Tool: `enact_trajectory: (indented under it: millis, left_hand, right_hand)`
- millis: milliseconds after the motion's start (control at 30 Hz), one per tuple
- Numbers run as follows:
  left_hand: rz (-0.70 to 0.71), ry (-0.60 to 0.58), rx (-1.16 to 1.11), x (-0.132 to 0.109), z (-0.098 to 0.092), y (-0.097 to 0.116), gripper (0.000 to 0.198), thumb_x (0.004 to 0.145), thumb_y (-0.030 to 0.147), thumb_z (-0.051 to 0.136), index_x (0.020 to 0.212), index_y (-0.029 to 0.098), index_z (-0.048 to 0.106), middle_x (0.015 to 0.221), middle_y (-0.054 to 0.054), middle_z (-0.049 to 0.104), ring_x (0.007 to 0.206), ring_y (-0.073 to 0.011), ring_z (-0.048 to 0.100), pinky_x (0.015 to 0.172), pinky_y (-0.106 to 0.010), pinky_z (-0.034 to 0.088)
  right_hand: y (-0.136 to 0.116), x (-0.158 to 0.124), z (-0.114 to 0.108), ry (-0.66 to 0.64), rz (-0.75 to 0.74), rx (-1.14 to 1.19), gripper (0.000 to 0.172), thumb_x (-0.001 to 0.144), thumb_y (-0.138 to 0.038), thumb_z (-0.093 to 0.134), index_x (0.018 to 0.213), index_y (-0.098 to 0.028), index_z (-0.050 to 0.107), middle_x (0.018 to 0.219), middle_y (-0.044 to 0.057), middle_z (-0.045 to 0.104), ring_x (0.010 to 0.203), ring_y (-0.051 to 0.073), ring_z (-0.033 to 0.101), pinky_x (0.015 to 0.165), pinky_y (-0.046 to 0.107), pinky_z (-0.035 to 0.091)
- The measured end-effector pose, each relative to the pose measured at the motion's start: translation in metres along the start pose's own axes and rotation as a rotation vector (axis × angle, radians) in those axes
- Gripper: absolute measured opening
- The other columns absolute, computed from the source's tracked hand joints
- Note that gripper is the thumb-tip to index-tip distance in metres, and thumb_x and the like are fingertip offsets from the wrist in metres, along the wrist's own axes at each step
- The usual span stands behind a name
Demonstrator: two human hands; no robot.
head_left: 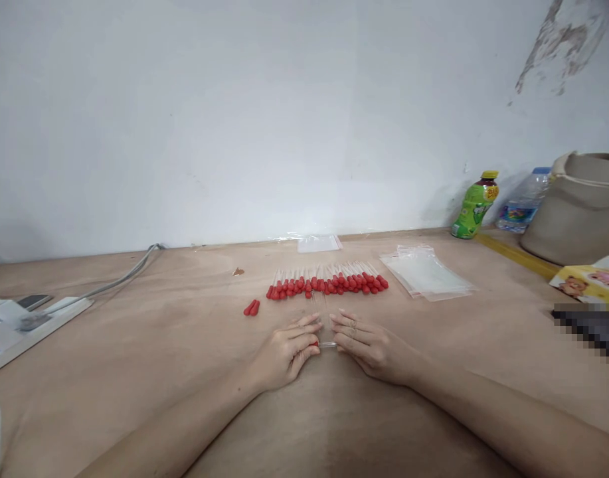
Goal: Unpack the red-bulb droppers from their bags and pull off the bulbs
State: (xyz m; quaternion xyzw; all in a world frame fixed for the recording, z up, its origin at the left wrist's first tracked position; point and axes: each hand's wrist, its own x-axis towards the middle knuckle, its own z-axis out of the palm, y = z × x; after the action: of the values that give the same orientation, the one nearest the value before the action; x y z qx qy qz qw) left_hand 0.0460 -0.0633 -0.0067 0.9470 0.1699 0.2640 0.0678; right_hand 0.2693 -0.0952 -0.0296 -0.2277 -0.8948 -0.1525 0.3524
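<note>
My left hand (297,346) is closed, with a bit of a red rubber bulb (314,344) showing between thumb and fingers. A thin clear tube (327,345) runs from that bulb across to my right hand (366,342), whose fingers are closed around its other end. Both hands rest low over the table. Just beyond them lies a long row of droppers (329,285), red bulbs towards me and clear tubes pointing to the wall. Left of the row are two loose red bulbs (252,307) with no tubes showing.
Clear plastic bags (428,273) are stacked at right; another bag (318,243) lies by the wall. A power strip (45,325) with cables is at left. At right stand a green bottle (473,207), a water bottle (523,202) and a beige bucket (578,209).
</note>
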Motion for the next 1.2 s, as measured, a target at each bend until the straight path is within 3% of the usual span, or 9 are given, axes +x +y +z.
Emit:
enact_trajectory:
  millis: [233, 333, 400, 467, 567, 733, 867, 1000, 1200]
  left_hand:
    - [-0.014, 0.067, 0.025, -0.007, 0.0, -0.007, 0.016, 0.086, 0.018, 0.044, 0.091, 0.015, 0.059, 0.112, -0.01, 0.06, 0.117, -0.0217, 0.045, 0.095, -0.037, 0.043]
    - [-0.083, 0.182, 0.076, -0.006, -0.003, -0.011, 0.017, 0.086, 0.019, 0.044, 0.09, 0.016, 0.06, 0.107, -0.009, 0.061, 0.111, -0.0211, 0.05, 0.091, -0.037, 0.044]
    - [-0.147, 0.249, 0.137, -0.003, -0.008, -0.016, 0.016, 0.084, 0.023, 0.047, 0.09, 0.018, 0.061, 0.096, -0.008, 0.062, 0.097, -0.0199, 0.055, 0.083, -0.035, 0.046]
    - [-0.273, 0.308, 0.18, 0.001, -0.018, -0.027, 0.02, 0.084, 0.029, 0.048, 0.092, 0.019, 0.063, 0.087, -0.007, 0.059, 0.084, -0.0179, 0.056, 0.074, -0.032, 0.047]
    - [-0.588, 0.379, 0.194, 0.0, -0.042, -0.054, 0.029, 0.085, 0.033, 0.041, 0.097, 0.017, 0.063, 0.085, -0.007, 0.058, 0.082, -0.0187, 0.055, 0.072, -0.031, 0.046]
    - [-0.956, 0.217, 0.061, -0.019, -0.075, -0.095, 0.034, 0.074, 0.035, 0.047, 0.097, 0.015, 0.062, 0.078, -0.004, 0.065, 0.077, -0.0198, 0.06, 0.069, -0.028, 0.045]
    - [-1.023, 0.205, 0.032, -0.03, -0.068, -0.105, 0.04, 0.067, 0.041, 0.054, 0.094, 0.013, 0.062, 0.064, -0.003, 0.065, 0.061, -0.0186, 0.061, 0.055, -0.026, 0.044]
    - [-1.053, 0.266, 0.045, -0.031, -0.054, -0.1, 0.036, 0.069, 0.044, 0.052, 0.086, 0.015, 0.065, 0.071, -0.005, 0.068, 0.069, -0.0199, 0.063, 0.061, -0.026, 0.045]
    - [-1.059, 0.309, 0.071, -0.028, -0.053, -0.093, 0.04, 0.077, 0.046, 0.04, 0.081, 0.017, 0.067, 0.086, -0.005, 0.069, 0.085, -0.0228, 0.062, 0.071, -0.028, 0.045]
  right_hand:
    - [0.007, -0.006, 0.0, 0.084, 0.024, 0.074, 0.027, 0.084, -0.008, 0.041, 0.107, -0.014, 0.054, 0.105, 0.01, 0.062, 0.114, 0.02, 0.046, 0.098, 0.043, 0.04]
    - [0.011, -0.005, -0.001, 0.147, 0.203, 0.116, 0.023, 0.085, -0.013, 0.042, 0.102, -0.018, 0.058, 0.094, 0.007, 0.065, 0.099, 0.018, 0.057, 0.088, 0.036, 0.047]
    - [0.012, -0.003, -0.002, 0.138, 0.347, 0.1, 0.022, 0.086, -0.019, 0.043, 0.097, -0.019, 0.061, 0.08, 0.005, 0.064, 0.078, 0.015, 0.061, 0.069, 0.027, 0.051]
    - [0.012, -0.002, 0.0, 0.093, 0.439, 0.042, 0.025, 0.087, -0.025, 0.042, 0.096, -0.018, 0.064, 0.066, 0.004, 0.059, 0.061, 0.012, 0.056, 0.055, 0.023, 0.046]
    - [0.015, -0.003, 0.004, 0.059, 0.483, -0.036, 0.029, 0.088, -0.029, 0.039, 0.1, -0.019, 0.064, 0.06, 0.002, 0.053, 0.057, 0.013, 0.051, 0.056, 0.024, 0.042]
    - [0.02, 0.001, 0.009, 0.102, 0.533, -0.021, 0.03, 0.088, -0.028, 0.038, 0.106, -0.019, 0.06, 0.071, 0.005, 0.061, 0.067, 0.015, 0.054, 0.066, 0.028, 0.042]
    - [0.023, 0.016, 0.009, 0.145, 0.556, 0.039, 0.03, 0.088, -0.026, 0.038, 0.107, -0.019, 0.06, 0.079, 0.006, 0.064, 0.069, 0.016, 0.056, 0.067, 0.029, 0.044]
    - [0.027, 0.029, 0.014, 0.163, 0.57, 0.037, 0.028, 0.086, -0.024, 0.04, 0.099, -0.018, 0.063, 0.077, 0.006, 0.065, 0.07, 0.016, 0.058, 0.067, 0.028, 0.045]
    - [0.024, 0.042, 0.031, -0.132, 0.569, -0.168, 0.022, 0.081, -0.014, 0.041, 0.084, -0.015, 0.063, 0.069, 0.006, 0.06, 0.07, 0.016, 0.053, 0.067, 0.028, 0.033]
